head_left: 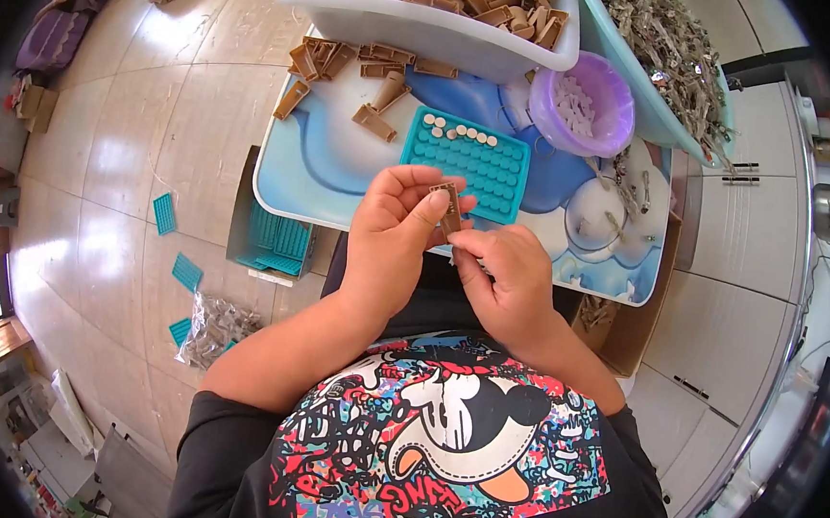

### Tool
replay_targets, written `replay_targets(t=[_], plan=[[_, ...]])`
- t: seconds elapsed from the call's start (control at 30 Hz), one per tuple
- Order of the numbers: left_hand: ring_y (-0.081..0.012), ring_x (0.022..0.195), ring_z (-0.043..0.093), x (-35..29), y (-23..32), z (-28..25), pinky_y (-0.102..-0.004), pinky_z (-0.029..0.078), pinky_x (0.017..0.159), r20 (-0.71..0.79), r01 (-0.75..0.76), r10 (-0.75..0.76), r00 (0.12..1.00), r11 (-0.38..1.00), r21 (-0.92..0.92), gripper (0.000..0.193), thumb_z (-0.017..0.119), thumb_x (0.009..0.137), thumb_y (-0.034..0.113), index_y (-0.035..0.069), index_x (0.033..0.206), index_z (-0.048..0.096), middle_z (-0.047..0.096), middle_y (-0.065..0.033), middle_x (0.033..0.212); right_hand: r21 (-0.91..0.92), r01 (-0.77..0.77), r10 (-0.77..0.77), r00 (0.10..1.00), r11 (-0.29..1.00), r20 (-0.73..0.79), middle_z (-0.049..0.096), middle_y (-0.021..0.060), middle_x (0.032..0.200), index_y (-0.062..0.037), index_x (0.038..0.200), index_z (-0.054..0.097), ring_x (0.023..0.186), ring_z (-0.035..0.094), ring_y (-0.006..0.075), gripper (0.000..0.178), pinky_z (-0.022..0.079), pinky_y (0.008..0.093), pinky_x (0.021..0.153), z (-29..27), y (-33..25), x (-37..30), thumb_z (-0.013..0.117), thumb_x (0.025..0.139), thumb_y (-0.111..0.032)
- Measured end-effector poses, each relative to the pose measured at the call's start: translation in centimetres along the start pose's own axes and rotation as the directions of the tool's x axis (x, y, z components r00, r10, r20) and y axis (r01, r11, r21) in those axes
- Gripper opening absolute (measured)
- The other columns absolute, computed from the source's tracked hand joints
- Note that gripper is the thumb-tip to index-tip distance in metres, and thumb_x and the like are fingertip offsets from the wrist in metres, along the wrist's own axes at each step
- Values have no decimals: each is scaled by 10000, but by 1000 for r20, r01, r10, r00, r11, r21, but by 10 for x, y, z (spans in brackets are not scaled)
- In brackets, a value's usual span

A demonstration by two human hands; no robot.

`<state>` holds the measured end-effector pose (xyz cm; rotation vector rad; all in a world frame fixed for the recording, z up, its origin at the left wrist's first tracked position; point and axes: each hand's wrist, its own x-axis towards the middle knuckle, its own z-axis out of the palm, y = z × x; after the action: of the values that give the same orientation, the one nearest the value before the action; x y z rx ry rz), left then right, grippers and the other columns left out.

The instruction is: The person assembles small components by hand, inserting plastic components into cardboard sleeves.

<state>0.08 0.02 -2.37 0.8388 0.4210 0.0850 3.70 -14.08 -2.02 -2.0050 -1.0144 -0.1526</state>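
Over the near edge of the table, my left hand [380, 242] grips a small brown plastic piece [450, 215], long, hollow and tapered, between thumb and fingers. At that piece's lower end my right hand [512, 275] is closed in a pinch, thumb and forefinger together. Whether a smaller part is also between those right fingertips is hidden. Just beyond both hands lies a teal tray [486, 179] with rows of round wells. Several cream round discs [472, 133] sit in its far rows.
Loose brown pieces [375, 121] lie at the table's far left. Behind them stands a white tub [422, 24] of brown pieces. A purple bowl [621, 115] holds whitish parts; a large pale-green basin [603, 41] holds metal clips. Left below, a box [243, 237] contains teal trays.
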Motion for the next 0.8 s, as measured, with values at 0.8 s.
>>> replay_targets(t=[0.8], plan=[[-218, 966, 620, 14, -2, -29, -318, 523, 832, 14, 237, -237, 971, 971, -28, 277, 544, 907, 95, -5, 1163, 521, 605, -145, 1106, -380, -134, 102, 989, 915, -104, 582, 66, 758, -59, 856, 656, 691, 576, 260, 132, 461, 361, 630, -6, 57, 51, 677, 726, -70]])
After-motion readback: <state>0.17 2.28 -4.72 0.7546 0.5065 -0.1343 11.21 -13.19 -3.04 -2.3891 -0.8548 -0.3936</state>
